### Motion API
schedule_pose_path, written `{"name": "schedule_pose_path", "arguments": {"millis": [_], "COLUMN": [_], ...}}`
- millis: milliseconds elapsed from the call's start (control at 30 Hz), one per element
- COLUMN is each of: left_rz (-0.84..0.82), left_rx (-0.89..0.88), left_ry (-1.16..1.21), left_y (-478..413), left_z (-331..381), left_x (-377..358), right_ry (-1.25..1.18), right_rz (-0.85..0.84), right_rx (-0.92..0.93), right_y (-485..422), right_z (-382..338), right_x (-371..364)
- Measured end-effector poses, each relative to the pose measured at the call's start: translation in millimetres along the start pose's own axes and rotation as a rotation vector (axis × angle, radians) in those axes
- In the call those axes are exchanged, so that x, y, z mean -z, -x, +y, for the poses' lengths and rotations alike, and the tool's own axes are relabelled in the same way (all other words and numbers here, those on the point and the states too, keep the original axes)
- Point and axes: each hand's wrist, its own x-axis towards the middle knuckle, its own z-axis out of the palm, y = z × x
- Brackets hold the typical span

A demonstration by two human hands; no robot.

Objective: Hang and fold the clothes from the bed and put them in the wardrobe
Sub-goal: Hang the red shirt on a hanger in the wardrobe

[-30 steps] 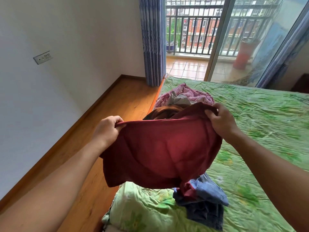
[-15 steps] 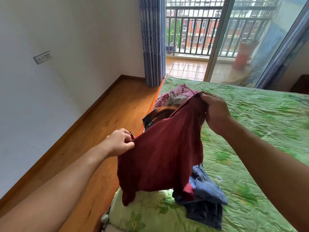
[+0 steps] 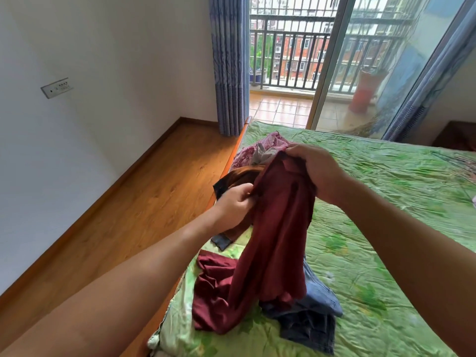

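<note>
While both are clamping the maroon garment (image 3: 278, 240), the left hand (image 3: 235, 202) and right hand (image 3: 315, 171) are drawing together; no longer spread, it is sagging onto the left edge of the bed (image 3: 386, 202), probably starting a fold.

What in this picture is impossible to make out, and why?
All in the head view:
- Dark red garment: bunched between the left hand and right hand, so its type is unclear.
- Jeans: partly covered by the garment's hanging end.
- Clothes pile behind: partly hidden by the hands and garment, so the count is unclear.
- Wall plate: too small to tell a switch from a socket.
- Wardrobe: outside the frame.
</note>
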Motion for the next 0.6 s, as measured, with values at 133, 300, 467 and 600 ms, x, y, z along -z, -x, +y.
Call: {"name": "schedule_pose_path", "arguments": {"millis": [133, 300, 467, 600], "left_rz": [0.135, 0.082, 0.026, -0.002], "left_rx": [0.041, -0.021, -0.062, -0.07], "left_ry": [0.065, -0.043, -0.132, -0.277], "left_y": [3, 2, 0, 0], "left_z": [1, 31, 54, 56], "left_x": [31, 59, 71, 80], "right_ry": [0.557, 0.809, 0.735, 0.482], "right_rz": [-0.02, -0.147, 0.025, 0.17], "right_rx": [0.131, 0.062, 0.12, 0.089], "right_y": [-2, -4, -15, -17], "right_z": [4, 15, 25, 30], "right_x": [35, 48, 35, 29]}}
